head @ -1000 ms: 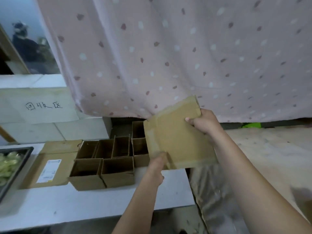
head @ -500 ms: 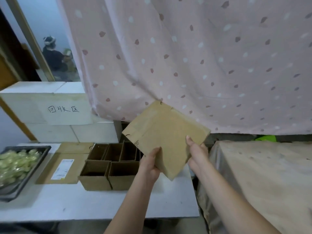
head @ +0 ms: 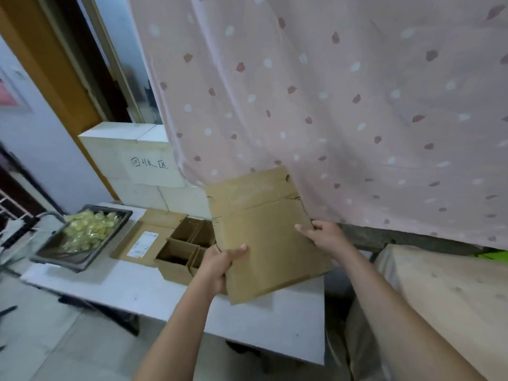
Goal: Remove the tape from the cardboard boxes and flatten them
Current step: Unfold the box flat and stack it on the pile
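Note:
A flattened brown cardboard box (head: 264, 229) is held in the air above the white table (head: 154, 292), one flap standing up at its top. My left hand (head: 220, 264) grips its lower left edge, thumb across the front face. My right hand (head: 324, 233) holds its right edge, fingers curled round the side. Behind and left of the held box, several small open cardboard boxes (head: 181, 243) stand packed together on the table. A flattened box with a white label (head: 143, 243) lies to their left.
A dark tray of pale green pieces (head: 85, 235) sits at the table's left end. White blocks with a handwritten sign (head: 149, 163) stand behind. A pink dotted curtain (head: 343, 105) hangs overhead. A plywood-topped surface (head: 450, 295) lies at right.
The held box has swung from a diamond tilt to nearly upright. My right hand shifted from its lower edge to its right side. The view turned left and dipped.

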Tool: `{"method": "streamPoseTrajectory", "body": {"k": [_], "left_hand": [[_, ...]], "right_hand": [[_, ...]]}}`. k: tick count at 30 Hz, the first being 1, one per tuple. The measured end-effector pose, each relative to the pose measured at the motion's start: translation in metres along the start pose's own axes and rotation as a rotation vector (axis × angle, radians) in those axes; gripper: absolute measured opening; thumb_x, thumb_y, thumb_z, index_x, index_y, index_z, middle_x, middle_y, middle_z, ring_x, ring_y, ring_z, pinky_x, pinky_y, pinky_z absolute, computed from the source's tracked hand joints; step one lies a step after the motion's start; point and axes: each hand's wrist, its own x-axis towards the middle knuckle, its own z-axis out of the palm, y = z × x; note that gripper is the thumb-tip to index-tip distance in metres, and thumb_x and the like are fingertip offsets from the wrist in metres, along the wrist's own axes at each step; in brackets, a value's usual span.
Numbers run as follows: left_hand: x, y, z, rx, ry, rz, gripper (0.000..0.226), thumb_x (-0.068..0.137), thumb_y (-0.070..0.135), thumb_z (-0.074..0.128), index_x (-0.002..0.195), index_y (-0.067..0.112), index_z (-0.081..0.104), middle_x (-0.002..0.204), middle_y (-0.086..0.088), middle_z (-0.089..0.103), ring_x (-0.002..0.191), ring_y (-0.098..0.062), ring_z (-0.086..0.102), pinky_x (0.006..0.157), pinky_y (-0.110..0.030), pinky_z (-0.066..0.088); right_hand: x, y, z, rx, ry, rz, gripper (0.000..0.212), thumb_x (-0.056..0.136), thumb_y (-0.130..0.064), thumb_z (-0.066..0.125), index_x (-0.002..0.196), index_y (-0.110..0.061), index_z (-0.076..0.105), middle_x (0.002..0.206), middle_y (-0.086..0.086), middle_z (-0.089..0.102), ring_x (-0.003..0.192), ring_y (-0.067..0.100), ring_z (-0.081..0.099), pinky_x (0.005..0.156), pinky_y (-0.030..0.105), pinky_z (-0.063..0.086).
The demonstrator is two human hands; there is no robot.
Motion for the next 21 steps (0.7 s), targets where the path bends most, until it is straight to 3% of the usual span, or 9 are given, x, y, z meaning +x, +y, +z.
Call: {"method": "streamPoseTrajectory", "body": {"k": [6, 8, 11, 13, 15, 17, 21], "left_hand": [[-0.017, -0.015, -0.020, -0.038, 0.091, 0.059, 0.048, 0.082, 0.013, 0.082, 0.126, 0.013, 0.062, 0.112, -0.006, 0.075, 0.104, -0.026, 0.072, 0.085, -0.042, 0.058], [-0.023, -0.020, -0.030, -0.006, 0.216, 0.119, 0.047, 0.083, 0.018, 0.082, 0.125, 0.015, 0.063, 0.111, -0.003, 0.076, 0.101, -0.024, 0.072, 0.078, -0.038, 0.059], [-0.025, -0.025, -0.046, 0.049, 0.429, 0.183, 0.044, 0.081, 0.031, 0.084, 0.118, 0.019, 0.064, 0.105, 0.002, 0.075, 0.094, -0.019, 0.072, 0.070, -0.031, 0.058], [-0.024, -0.026, -0.060, 0.040, 0.507, 0.205, 0.036, 0.083, 0.034, 0.082, 0.112, 0.020, 0.067, 0.099, 0.005, 0.075, 0.084, -0.013, 0.073, 0.064, -0.025, 0.056], [-0.020, -0.024, -0.077, 0.053, 0.559, 0.224, 0.027, 0.085, 0.035, 0.079, 0.105, 0.021, 0.069, 0.092, 0.007, 0.076, 0.072, -0.007, 0.072, 0.055, -0.019, 0.053], [-0.014, -0.021, -0.095, 0.060, 0.601, 0.235, 0.023, 0.085, 0.036, 0.078, 0.101, 0.022, 0.069, 0.091, 0.005, 0.076, 0.074, -0.011, 0.072, 0.058, -0.024, 0.053], [-0.002, -0.010, -0.138, 0.080, 0.631, 0.281, 0.022, 0.083, 0.039, 0.078, 0.096, 0.024, 0.067, 0.091, 0.003, 0.074, 0.082, -0.018, 0.071, 0.071, -0.035, 0.056]], "right_hand": [[0.012, 0.014, 0.042, 0.032, 0.001, -0.028, 0.045, 0.077, -0.049, 0.081, 0.107, -0.021, 0.063, 0.099, -0.009, 0.067, 0.088, 0.011, 0.064, 0.064, 0.027, 0.049], [0.013, 0.027, 0.067, 0.054, 0.024, -0.031, 0.048, 0.075, -0.049, 0.083, 0.105, -0.016, 0.066, 0.104, -0.003, 0.070, 0.089, 0.014, 0.067, 0.066, 0.027, 0.050], [0.011, 0.037, 0.101, 0.035, 0.056, -0.037, 0.037, 0.072, -0.052, 0.082, 0.088, -0.022, 0.065, 0.094, -0.002, 0.071, 0.081, 0.014, 0.066, 0.061, 0.029, 0.048], [0.011, 0.036, 0.120, 0.013, 0.066, -0.032, 0.039, 0.071, -0.055, 0.081, 0.086, -0.023, 0.064, 0.091, -0.004, 0.070, 0.081, 0.016, 0.065, 0.064, 0.031, 0.050], [0.013, 0.031, 0.138, 0.020, 0.067, -0.043, 0.037, 0.072, -0.053, 0.081, 0.087, -0.024, 0.065, 0.091, -0.006, 0.070, 0.079, 0.012, 0.065, 0.058, 0.026, 0.046], [0.017, 0.025, 0.157, 0.036, 0.061, -0.063, 0.036, 0.072, -0.052, 0.081, 0.088, -0.024, 0.065, 0.090, -0.007, 0.070, 0.080, 0.012, 0.066, 0.058, 0.026, 0.048], [0.021, 0.010, 0.206, 0.080, 0.038, -0.090, 0.037, 0.074, -0.048, 0.081, 0.097, -0.022, 0.067, 0.095, -0.005, 0.071, 0.087, 0.016, 0.069, 0.075, 0.037, 0.059]]}}
